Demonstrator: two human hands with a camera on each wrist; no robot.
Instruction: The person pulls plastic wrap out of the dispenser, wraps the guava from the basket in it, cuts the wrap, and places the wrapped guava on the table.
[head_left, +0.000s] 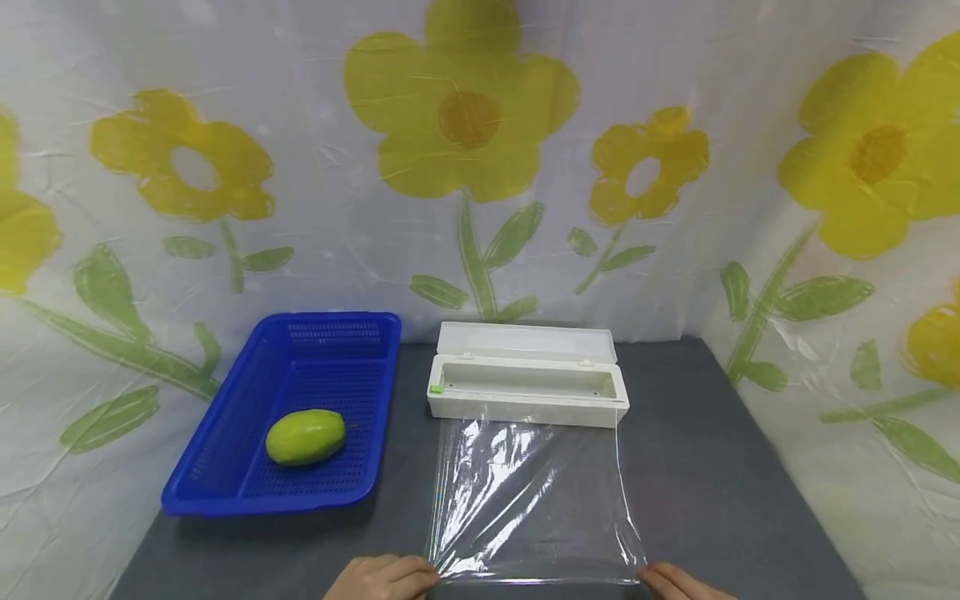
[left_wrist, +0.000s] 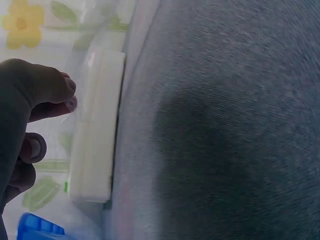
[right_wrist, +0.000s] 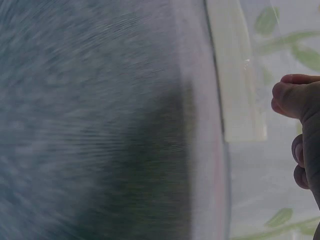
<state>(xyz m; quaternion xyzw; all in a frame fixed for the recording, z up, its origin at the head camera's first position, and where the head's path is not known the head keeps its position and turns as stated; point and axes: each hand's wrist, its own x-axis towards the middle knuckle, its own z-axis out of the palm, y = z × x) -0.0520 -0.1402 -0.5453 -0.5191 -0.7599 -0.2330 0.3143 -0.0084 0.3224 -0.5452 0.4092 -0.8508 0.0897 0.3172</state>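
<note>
A sheet of clear plastic wrap [head_left: 536, 500] stretches out from a white cling film dispenser box [head_left: 525, 410], whose lid [head_left: 525, 342] stands raised at the back. At the sheet's near left corner, my left hand [head_left: 386, 577] pinches the film between thumb and fingertip. My right hand [head_left: 678, 581] pinches the near right corner the same way. In the left wrist view, the thumb and index finger of the left hand [left_wrist: 42, 90] meet on the film. The right wrist view shows the right hand [right_wrist: 300, 105] with its thumb and index finger together.
To the left, a blue plastic basket [head_left: 225, 400] holds a green, oval fruit [head_left: 306, 437]. Both stand on a dark grey tabletop [head_left: 720, 483]. A white curtain with yellow flowers [head_left: 315, 250] hangs behind and along both sides.
</note>
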